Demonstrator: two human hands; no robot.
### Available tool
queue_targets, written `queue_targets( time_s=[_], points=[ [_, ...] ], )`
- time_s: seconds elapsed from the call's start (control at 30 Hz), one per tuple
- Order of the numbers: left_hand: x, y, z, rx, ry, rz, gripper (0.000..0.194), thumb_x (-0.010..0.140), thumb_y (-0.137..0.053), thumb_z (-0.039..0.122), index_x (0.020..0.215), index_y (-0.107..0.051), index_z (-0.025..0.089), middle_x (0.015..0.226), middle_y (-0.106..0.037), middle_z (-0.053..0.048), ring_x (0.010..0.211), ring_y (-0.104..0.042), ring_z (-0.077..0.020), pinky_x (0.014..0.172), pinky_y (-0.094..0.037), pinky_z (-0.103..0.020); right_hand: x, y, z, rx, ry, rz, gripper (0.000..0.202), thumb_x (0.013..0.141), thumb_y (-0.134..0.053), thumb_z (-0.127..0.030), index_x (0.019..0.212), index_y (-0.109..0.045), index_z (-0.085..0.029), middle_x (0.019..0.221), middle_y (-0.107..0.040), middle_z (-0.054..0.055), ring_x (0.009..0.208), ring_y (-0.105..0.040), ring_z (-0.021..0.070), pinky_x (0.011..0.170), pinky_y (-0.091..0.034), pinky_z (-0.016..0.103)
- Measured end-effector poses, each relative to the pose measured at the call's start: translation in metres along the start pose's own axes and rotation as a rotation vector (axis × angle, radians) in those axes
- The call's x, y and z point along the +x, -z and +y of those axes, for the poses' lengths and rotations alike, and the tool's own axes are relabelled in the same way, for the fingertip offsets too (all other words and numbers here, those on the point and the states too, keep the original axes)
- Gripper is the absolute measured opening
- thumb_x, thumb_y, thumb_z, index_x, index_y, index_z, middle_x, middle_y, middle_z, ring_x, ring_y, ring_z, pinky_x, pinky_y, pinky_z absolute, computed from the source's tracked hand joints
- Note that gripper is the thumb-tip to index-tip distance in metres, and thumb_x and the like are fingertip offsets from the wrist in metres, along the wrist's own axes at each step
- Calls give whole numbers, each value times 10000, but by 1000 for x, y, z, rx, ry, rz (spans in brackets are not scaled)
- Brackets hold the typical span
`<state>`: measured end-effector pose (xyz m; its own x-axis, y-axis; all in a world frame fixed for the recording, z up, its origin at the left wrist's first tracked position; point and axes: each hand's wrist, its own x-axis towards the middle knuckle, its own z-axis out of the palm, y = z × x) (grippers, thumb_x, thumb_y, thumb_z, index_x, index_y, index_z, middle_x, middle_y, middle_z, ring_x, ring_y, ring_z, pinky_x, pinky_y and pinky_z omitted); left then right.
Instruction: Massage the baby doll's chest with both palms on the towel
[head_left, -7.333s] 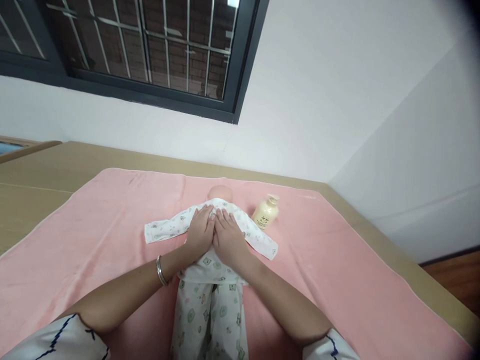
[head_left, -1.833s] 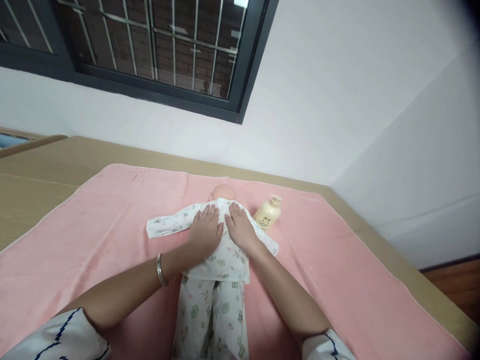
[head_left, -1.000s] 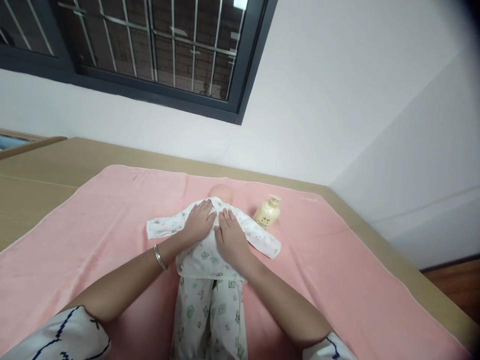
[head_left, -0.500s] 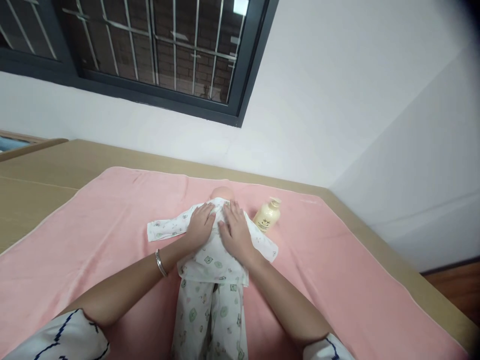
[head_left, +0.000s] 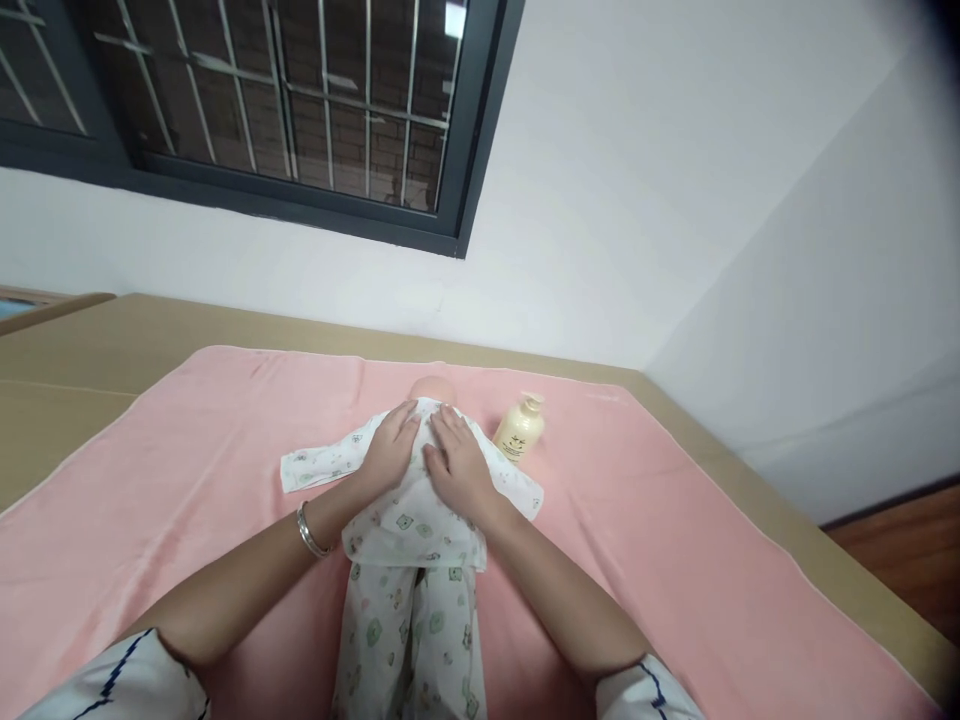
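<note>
A baby doll lies stretched out on a pink blanket [head_left: 187,480], dressed in a white patterned shirt [head_left: 414,520] and matching pants [head_left: 442,640]. At the far end its bald head [head_left: 433,388] shows only in part; which way it faces I cannot tell. My left hand [head_left: 390,450] rests flat on the left upper part of the shirt, fingers pointing to the head. My right hand [head_left: 461,468] lies flat beside it, a narrow strip of cloth between the two. Both hands are open and hold nothing.
A cream pump bottle [head_left: 519,428] stands on the blanket just right of the doll's shoulder. Beneath the blanket is a tan tabletop [head_left: 97,340], bordered by a white wall [head_left: 600,200]. A dark-framed window [head_left: 300,110] with bars is above.
The whole view has shifted slightly, so everything sits a little further left. Against the doll, my hands stay in practically the same place.
</note>
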<state>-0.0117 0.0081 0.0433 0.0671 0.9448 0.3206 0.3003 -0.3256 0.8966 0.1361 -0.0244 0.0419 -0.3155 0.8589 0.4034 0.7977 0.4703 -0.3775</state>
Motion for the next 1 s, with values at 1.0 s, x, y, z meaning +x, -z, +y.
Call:
queue_targets(
  time_s=[1.0],
  points=[
    [51, -73, 85, -1318, 794, -408, 582, 952, -273, 432, 1319, -475, 28, 1257, -595, -235, 1114, -637, -261, 915, -542, -368, 16, 84, 27, -345, -359, 229, 530, 989, -250, -335, 1326, -518, -26, 1444, -450, 221, 1420, -292, 328, 1158, -104, 580]
  ],
)
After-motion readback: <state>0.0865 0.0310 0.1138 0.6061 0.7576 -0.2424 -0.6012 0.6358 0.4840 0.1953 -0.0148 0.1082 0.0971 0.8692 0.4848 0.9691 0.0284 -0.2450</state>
